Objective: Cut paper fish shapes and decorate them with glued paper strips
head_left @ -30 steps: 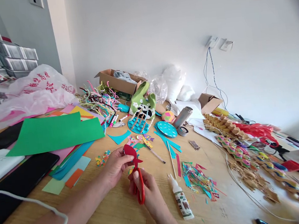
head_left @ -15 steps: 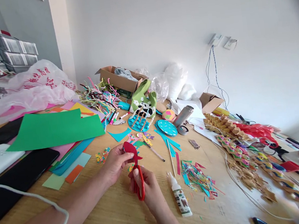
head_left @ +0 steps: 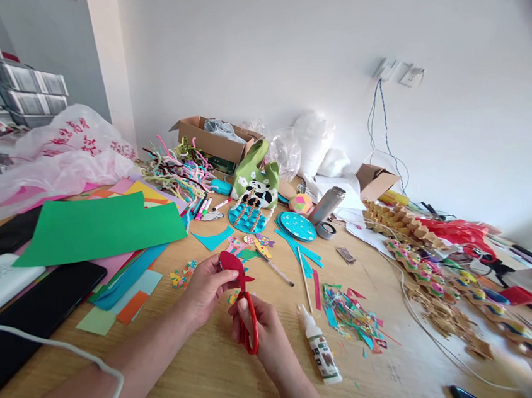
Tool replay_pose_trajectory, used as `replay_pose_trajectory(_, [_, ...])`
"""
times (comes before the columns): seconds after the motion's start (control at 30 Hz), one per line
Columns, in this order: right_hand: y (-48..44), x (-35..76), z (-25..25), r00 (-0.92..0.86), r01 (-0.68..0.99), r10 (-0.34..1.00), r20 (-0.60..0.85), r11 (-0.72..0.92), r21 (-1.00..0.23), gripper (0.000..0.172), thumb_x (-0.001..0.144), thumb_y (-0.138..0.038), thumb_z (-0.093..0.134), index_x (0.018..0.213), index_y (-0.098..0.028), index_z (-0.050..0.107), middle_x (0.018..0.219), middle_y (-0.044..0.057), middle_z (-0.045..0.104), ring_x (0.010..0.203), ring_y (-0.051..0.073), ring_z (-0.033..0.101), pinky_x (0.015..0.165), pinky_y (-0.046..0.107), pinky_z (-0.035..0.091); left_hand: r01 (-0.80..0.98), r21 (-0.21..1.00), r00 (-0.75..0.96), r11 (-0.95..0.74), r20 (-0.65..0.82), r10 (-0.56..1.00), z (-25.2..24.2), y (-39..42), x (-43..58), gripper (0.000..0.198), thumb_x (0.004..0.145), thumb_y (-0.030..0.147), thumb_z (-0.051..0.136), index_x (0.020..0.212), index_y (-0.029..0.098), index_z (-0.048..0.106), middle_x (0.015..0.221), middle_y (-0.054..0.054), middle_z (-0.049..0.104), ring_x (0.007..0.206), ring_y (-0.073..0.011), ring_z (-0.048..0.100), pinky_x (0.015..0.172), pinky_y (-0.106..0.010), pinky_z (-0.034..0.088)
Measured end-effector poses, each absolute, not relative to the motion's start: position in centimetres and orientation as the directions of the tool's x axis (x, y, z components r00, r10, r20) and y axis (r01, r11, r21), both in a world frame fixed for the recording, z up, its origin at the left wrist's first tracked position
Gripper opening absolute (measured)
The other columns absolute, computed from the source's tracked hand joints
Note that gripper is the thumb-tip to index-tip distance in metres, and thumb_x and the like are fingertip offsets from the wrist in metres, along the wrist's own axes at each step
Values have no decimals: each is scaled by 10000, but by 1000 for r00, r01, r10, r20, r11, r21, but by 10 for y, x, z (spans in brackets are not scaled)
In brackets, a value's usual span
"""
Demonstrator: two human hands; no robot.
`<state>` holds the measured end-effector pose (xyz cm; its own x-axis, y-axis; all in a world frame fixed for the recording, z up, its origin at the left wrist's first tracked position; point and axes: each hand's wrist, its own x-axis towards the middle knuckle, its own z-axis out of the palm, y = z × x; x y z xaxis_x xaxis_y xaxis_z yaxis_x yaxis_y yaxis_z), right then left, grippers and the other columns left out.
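Near the middle of the table, my left hand [head_left: 209, 287] pinches a small dark red paper piece [head_left: 231, 263] between thumb and fingers. My right hand [head_left: 259, 326] is closed round the handles of red scissors [head_left: 252, 336], just below and to the right of the left hand. The scissor blades meet the lower end of the red paper, where a pointed bit sticks out to the right. Small coloured paper pieces [head_left: 183, 276] lie beyond the left wrist. A white glue bottle [head_left: 322, 351] lies to the right of my right hand.
Green paper [head_left: 93, 230] and other sheets cover the left side, beside a black phone-like slab [head_left: 46, 323]. Blue discs [head_left: 298, 226], a metal flask [head_left: 327, 206] and a green panda bag [head_left: 257, 181] stand farther back. Paper scraps [head_left: 354, 316] lie at right. A white cable [head_left: 107, 367] crosses my left forearm.
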<state>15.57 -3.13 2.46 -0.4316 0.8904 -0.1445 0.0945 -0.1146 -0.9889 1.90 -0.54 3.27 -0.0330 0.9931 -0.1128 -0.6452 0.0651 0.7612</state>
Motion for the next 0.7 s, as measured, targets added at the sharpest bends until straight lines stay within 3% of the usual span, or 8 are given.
replay_pose_trajectory(0.7, [-34,154,26,-413,82,896,-161,-139,-987,581,796,-722,492,746,-145,541,417,-52,468,371,66,381,384,182,267,-655,749,-9,99,-139,990,31,-4,17,221,574,162,785,724,147,623,680,12,643,699,-176,658,715,-324,530])
